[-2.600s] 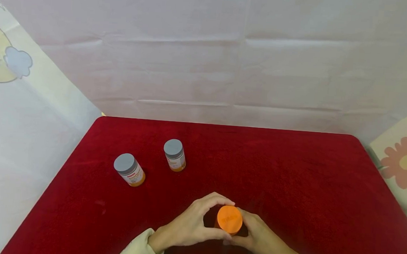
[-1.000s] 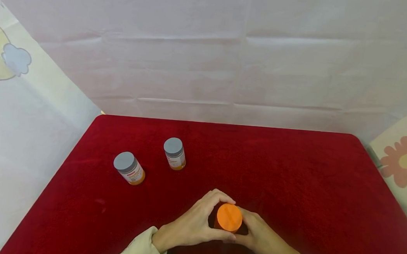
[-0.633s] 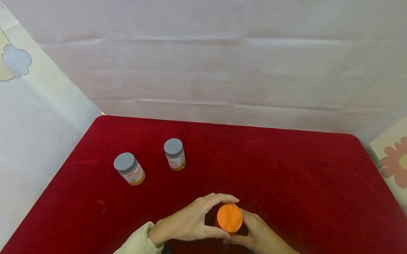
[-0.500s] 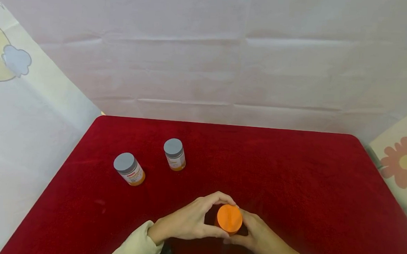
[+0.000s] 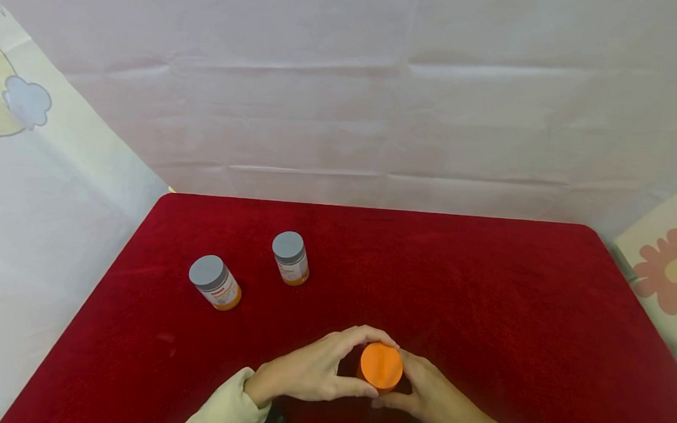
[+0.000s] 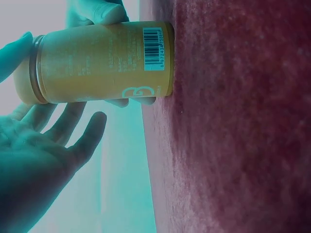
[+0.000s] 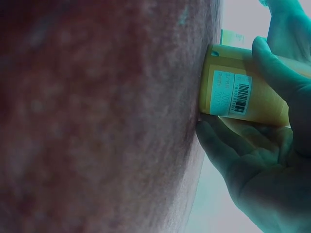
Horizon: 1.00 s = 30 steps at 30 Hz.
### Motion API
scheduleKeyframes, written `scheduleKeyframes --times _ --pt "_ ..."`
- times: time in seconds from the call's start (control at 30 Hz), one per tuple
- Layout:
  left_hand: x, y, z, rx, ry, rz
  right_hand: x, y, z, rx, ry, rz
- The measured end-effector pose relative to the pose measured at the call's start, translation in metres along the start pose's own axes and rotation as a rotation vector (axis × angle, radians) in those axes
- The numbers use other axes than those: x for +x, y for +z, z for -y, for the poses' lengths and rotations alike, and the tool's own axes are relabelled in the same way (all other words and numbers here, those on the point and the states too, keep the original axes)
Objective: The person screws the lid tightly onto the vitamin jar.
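Note:
An orange bottle (image 5: 381, 367) with an orange lid stands upright on the red cloth, near the table's front. My left hand (image 5: 314, 368) curves its thumb and fingers around the lid from the left, as the left wrist view shows at the lid (image 6: 24, 73). Lower down, my right hand (image 5: 438, 395) grips the bottle's body from the right. In the right wrist view, its thumb and fingers lie on either side of the body (image 7: 233, 90), beside a barcode label. Parts of both hands' far fingers are hidden behind the bottle.
Two grey-lidded jars stand at the left: one nearer the left side (image 5: 216, 283), the other farther back (image 5: 291, 258). A red cloth (image 5: 513, 300) covers the table. Pale printed sheets (image 5: 345, 108) hang behind and at both sides. A dark object (image 5: 273, 421) shows under the left wrist.
The raised mark on the orange lid has turned from slanting to nearly upright. My left fingers have shifted slightly around the lid; the right hand and bottle stay in place.

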<state>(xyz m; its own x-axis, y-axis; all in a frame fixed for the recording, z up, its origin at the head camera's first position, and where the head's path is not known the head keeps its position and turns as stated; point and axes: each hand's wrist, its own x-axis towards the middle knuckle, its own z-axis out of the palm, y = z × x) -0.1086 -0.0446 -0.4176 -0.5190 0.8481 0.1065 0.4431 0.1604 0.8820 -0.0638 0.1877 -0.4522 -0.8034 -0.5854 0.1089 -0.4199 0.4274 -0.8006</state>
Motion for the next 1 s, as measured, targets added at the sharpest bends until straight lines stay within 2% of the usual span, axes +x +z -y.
scheduleKeyframes --times 0.27,0.53,0.77,0.9,1.0 --pt "-0.002 -0.002 0.001 0.02 -0.019 0.047 0.001 0.0 0.002 -0.01 0.028 0.006" --pt "-0.004 -0.002 0.0 0.049 -0.017 0.052 0.002 0.001 0.002 -0.008 0.016 0.004" --pt "-0.003 -0.004 0.0 0.051 -0.041 0.035 0.004 -0.002 0.003 0.004 0.098 0.04" --pt "0.0 -0.009 0.002 0.04 -0.045 -0.014 0.005 -0.009 0.005 -0.004 0.187 0.071" --pt "0.004 -0.016 0.004 0.07 -0.051 -0.109 0.008 -0.021 0.004 -0.019 0.238 0.081"
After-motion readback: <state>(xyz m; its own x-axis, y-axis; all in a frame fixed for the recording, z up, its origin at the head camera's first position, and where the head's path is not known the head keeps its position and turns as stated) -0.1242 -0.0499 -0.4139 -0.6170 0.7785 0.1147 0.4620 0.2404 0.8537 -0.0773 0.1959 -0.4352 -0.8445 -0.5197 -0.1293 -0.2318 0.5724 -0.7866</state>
